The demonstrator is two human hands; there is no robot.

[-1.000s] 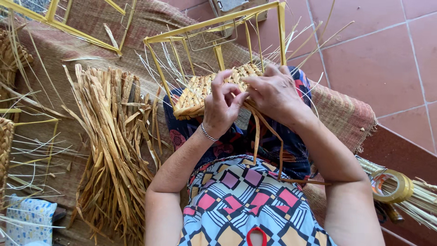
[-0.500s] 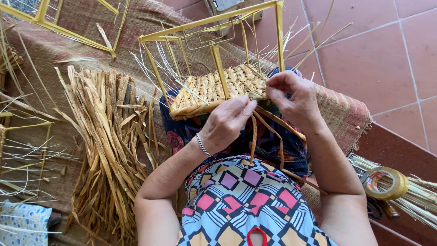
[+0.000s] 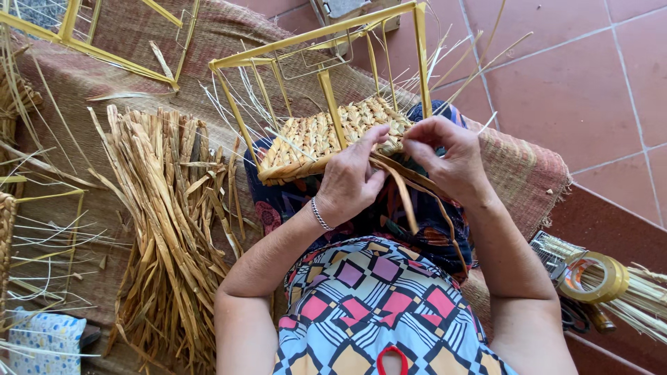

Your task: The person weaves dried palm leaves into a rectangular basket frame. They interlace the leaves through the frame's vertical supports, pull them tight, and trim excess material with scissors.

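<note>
Pinching straw strips (image 3: 406, 191) at woven panel (image 3: 326, 135)

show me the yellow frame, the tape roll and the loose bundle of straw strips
yellow frame (image 3: 421, 59), head view, on its right upright bar
tape roll (image 3: 611, 278), head view, on its outer band
straw bundle (image 3: 170, 229), head view, on its middle strips

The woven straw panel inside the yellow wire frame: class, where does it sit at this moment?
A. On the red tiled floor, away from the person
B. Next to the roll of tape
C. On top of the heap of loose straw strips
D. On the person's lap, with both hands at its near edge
D: the woven straw panel in the yellow wire frame rests on the person's lap, the left hand and right hand working strips at its near edge.
</note>
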